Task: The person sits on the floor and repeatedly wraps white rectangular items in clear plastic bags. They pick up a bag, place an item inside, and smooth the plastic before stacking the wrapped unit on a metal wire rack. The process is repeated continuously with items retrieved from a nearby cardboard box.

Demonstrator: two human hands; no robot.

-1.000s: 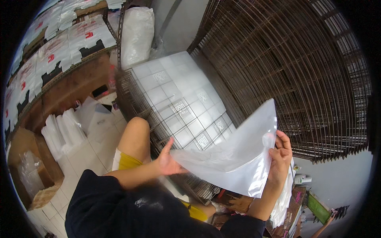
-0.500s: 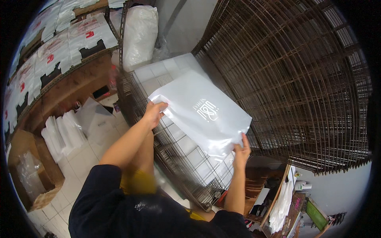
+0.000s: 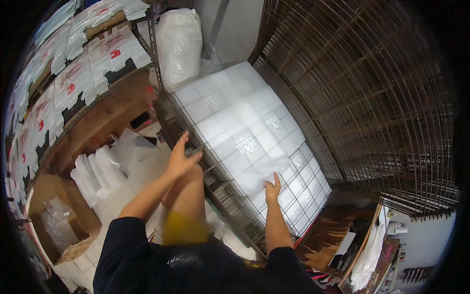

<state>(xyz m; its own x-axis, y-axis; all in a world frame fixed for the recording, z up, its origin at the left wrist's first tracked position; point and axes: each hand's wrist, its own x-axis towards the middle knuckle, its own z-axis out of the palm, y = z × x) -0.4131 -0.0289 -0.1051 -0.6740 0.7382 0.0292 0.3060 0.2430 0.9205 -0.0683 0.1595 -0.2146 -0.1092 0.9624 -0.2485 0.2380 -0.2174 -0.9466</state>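
Note:
A translucent whitish plastic bag (image 3: 230, 159) with a white printed logo lies flat on a wire drying rack (image 3: 308, 196). Its near edge is beside my right hand (image 3: 272, 190), which rests at the bag's near right corner with thumb and forefinger apart. Off the rack's left edge, my left hand (image 3: 183, 159) is open, fingers spread and nothing in them. More flat translucent bags with the same white logo, one (image 3: 281, 122) farther back, show through the wire grid around and beyond this bag.
Raised wire racks (image 3: 362, 98) tilt up along the right. Shelves at left hold stacked printed bags (image 3: 112, 54). A bulky white plastic sack (image 3: 178, 49) stands behind. On the tiled floor are bundled bags (image 3: 100, 169) and a cardboard box (image 3: 63, 215). A wooden cabinet (image 3: 323, 240) is at lower right.
The bag held up between both hands now lies flat on the rack. My left hand has let go and opened; my right hand has moved left. The view has shifted slightly.

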